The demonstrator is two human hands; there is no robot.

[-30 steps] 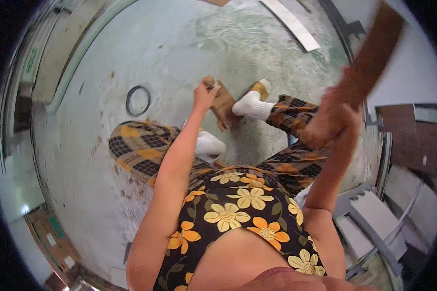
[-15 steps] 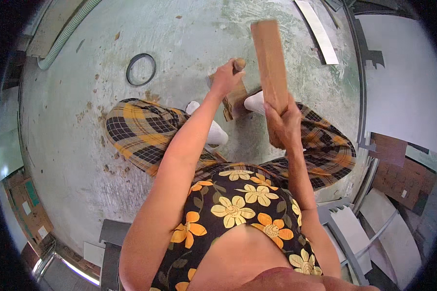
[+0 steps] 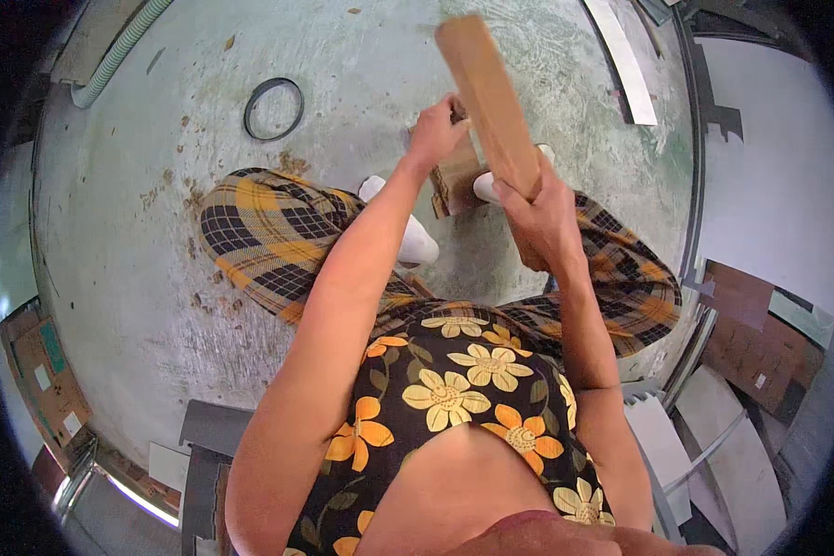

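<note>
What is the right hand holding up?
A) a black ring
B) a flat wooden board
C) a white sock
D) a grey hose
B: the right hand grips a flat wooden board raised over the floor, while the left hand rests on a small wooden block by the feet.

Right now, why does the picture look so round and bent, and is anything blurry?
Head view: fisheye lens bows the pale hose and floor edges toward a black rim; light is even, shadows soft; the wooden plank in the right hand is slightly soft, the left hand sharper.
</note>
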